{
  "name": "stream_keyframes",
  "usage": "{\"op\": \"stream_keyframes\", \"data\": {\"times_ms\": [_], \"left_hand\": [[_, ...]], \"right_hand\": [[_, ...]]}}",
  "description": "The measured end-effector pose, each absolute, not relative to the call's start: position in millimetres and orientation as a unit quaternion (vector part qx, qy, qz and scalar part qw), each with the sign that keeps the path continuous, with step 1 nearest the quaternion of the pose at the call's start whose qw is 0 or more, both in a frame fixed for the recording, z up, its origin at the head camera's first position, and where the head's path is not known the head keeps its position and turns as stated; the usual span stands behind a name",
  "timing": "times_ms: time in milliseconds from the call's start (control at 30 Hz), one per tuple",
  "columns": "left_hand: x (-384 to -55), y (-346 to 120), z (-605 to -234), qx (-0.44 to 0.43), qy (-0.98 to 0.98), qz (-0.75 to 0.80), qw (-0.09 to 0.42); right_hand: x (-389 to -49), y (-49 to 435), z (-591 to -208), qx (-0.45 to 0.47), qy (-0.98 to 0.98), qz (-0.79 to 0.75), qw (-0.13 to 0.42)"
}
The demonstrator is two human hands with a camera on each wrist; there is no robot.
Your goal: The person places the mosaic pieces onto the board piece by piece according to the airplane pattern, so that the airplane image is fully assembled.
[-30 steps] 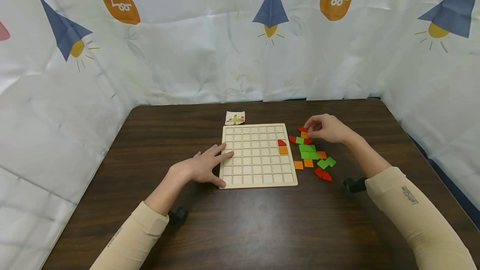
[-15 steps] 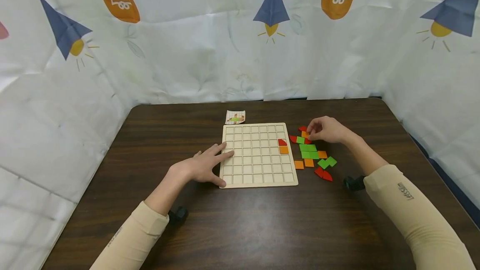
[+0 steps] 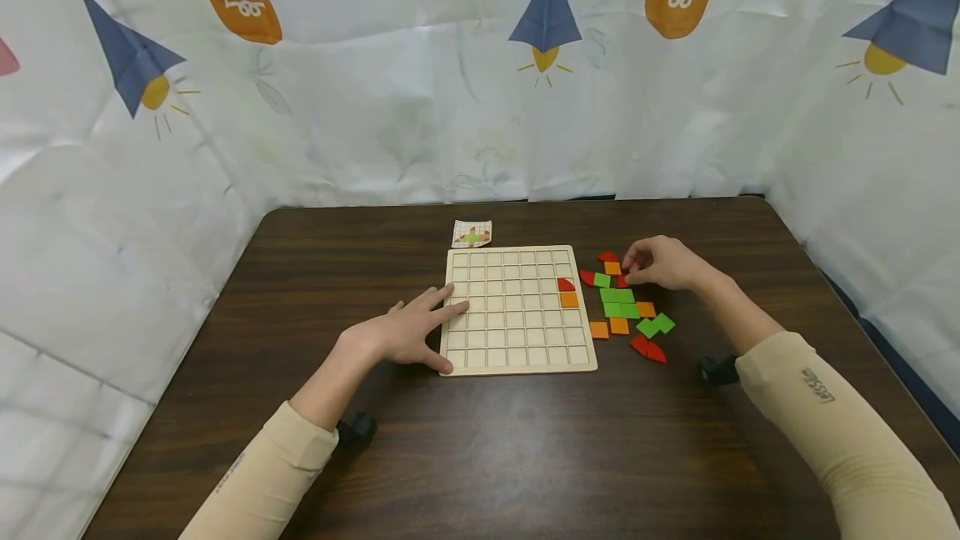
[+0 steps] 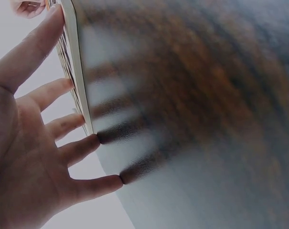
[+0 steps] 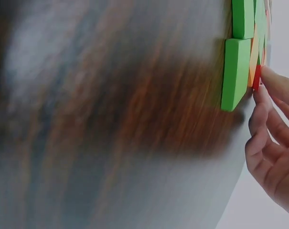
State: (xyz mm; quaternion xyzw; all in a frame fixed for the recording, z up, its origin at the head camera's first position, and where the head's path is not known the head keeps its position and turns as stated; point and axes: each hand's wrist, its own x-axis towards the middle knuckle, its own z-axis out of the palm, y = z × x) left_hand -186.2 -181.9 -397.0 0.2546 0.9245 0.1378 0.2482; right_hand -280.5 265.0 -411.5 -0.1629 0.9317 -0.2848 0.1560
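Note:
My left hand (image 3: 405, 333) lies with fingers spread along the left edge of a pale wooden grid board (image 3: 517, 338), thumb at its near corner. In the left wrist view, the fingers (image 4: 89, 188) reach the board's side and the dark tabletop. Two tiles sit in the board's right part: a red quarter-round tile (image 3: 566, 284) above an orange square tile (image 3: 568, 300). Right of the board, my right hand (image 3: 666, 263) pinches a red tile (image 3: 622, 282) between thumb and index finger at the edge of the loose tiles; the fingertips partly cover it.
Loose green tiles (image 3: 618, 302), orange tiles (image 3: 618, 326) and red tiles (image 3: 648, 348) lie in a cluster beside the board. A small printed pattern card (image 3: 472, 234) lies behind the board. A patterned white curtain (image 3: 360, 123) closes off the dark table's (image 3: 480, 448) far side.
My right hand has moved slightly right, from beside the upper orange tile to the red tile at the cluster's edge. The left hand stays in place on the board.

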Motion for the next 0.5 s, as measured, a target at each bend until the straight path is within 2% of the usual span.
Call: {"op": "stream_keyframes", "data": {"times_ms": [333, 500], "left_hand": [[-186.3, -182.3, -397.1, 0.254, 0.925, 0.136, 0.247], [-186.4, -181.9, -397.9, 0.252, 0.925, 0.136, 0.249]], "right_hand": [[-278.6, 280.6, -413.7, -0.169, 0.939, -0.269, 0.128], [-276.4, 283.7, -414.5, -0.172, 0.936, -0.272, 0.139]]}}
